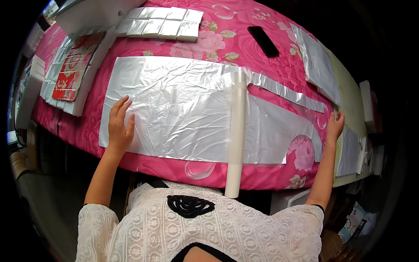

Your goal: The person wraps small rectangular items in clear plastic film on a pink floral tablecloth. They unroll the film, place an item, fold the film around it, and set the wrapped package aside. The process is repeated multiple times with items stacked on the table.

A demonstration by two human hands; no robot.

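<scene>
A thin, shiny, see-through plastic sheet [174, 109] lies spread on the pink flowered tablecloth. Toward its right end it narrows, with a cut-out strip [288, 94] and rounded notches. Across it rests a long pale tube [237, 131], its near end sticking out past the table edge. My left hand [120, 124] is over the sheet's left part, fingers apart and holding nothing. Beyond the sheet's right end, my right hand [335, 125] has its fingers curled together close to the end of the strip. Whether anything is pinched in them is hidden.
Stacked folded plastic packets [161, 24] lie at the back, beside a white foam box [96, 15]. A red printed packet [76, 65] sits on more packets at the left. A black phone [263, 41] lies farther back. Folded clear plastic [316, 63] is at the right.
</scene>
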